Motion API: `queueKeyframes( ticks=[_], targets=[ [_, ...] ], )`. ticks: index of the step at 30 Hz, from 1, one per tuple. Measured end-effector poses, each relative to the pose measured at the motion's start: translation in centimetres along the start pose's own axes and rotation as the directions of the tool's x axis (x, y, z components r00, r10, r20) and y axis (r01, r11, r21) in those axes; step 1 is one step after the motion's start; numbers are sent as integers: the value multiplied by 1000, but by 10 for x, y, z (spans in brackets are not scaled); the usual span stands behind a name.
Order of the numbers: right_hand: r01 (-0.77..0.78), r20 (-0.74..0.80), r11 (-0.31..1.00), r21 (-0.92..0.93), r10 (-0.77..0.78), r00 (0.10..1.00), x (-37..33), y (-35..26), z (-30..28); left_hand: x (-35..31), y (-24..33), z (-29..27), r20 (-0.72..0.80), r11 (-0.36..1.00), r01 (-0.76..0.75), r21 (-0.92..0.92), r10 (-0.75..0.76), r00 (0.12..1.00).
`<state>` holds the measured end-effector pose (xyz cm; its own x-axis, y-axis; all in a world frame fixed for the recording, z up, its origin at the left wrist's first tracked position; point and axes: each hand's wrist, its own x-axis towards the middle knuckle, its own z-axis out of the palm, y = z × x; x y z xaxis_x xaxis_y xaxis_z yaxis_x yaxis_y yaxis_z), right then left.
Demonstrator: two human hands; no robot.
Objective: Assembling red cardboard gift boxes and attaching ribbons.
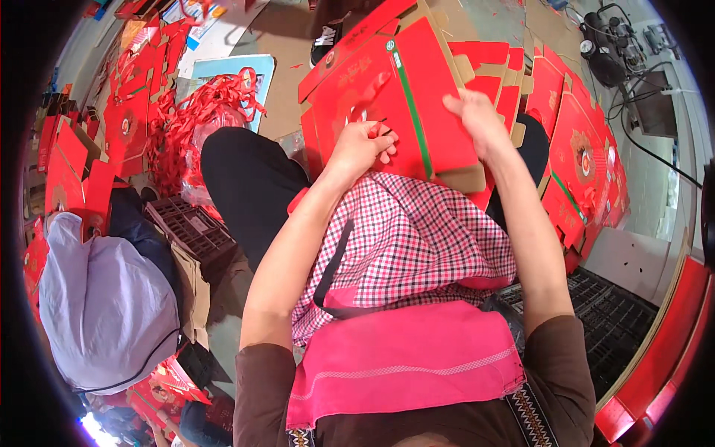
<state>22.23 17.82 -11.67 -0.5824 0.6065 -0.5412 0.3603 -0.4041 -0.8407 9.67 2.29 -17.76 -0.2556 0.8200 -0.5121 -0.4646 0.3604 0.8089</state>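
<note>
A flattened red cardboard box (439,89) with a green stripe lies tilted across my lap, its brown inner flaps showing at the edges. My right hand (480,123) grips its right edge, thumb on the red face and the other fingers partly hidden. Over the lower left part of the box, my left hand (365,147) is closed with curled fingers. What it pinches is too small to make out. Just above that hand, a short red ribbon (378,86) lies on the box face. Under the box, a checked apron (410,242) covers my lap.
A heap of red ribbons (212,112) lies left of my knee, near a dark plastic crate (192,231). More red boxes (581,149) are stacked at right, and others (126,123) stand at far left. A lavender cloth-covered bundle (108,305) sits lower left; a black crate (607,320) is at right.
</note>
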Motion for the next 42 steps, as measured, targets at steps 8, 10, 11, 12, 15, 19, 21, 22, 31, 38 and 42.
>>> queueKeyframes(
  ticks=[8,10,11,12,15,19,21,22,31,38,42],
  targets=[
    [-156,130,947,280,124,984,7,-8,13,11,-33,-10,-111,592,-98,800,306,945],
    [-284,297,839,464,155,942,10,-3,5,9,-24,-3,-117,618,-20,786,182,976],
    [-284,294,837,468,155,943,13,-1,3,13,-30,-3,-92,597,-53,801,210,973],
    [-314,356,810,496,139,924,16,0,4,14,-33,-2,-65,573,-85,815,236,970],
    [-341,419,782,522,113,901,17,-2,7,15,-37,-7,-36,642,-74,763,157,987],
    [-405,510,760,508,114,853,18,-1,4,16,-36,-9,-38,707,-57,705,118,992],
    [-402,496,787,468,142,857,17,6,5,16,-37,-8,-33,732,-54,679,105,994],
    [-401,482,813,422,174,859,15,9,7,17,-39,-8,-3,760,-47,648,65,998],
    [-403,443,798,449,193,875,7,20,15,14,-33,-6,3,702,11,712,-19,1000],
    [-409,476,785,466,167,863,3,18,20,11,-19,-2,-13,583,32,812,-37,999],
    [-401,462,797,453,175,870,6,22,23,10,-8,5,-80,484,107,869,-76,994]
  ],
)
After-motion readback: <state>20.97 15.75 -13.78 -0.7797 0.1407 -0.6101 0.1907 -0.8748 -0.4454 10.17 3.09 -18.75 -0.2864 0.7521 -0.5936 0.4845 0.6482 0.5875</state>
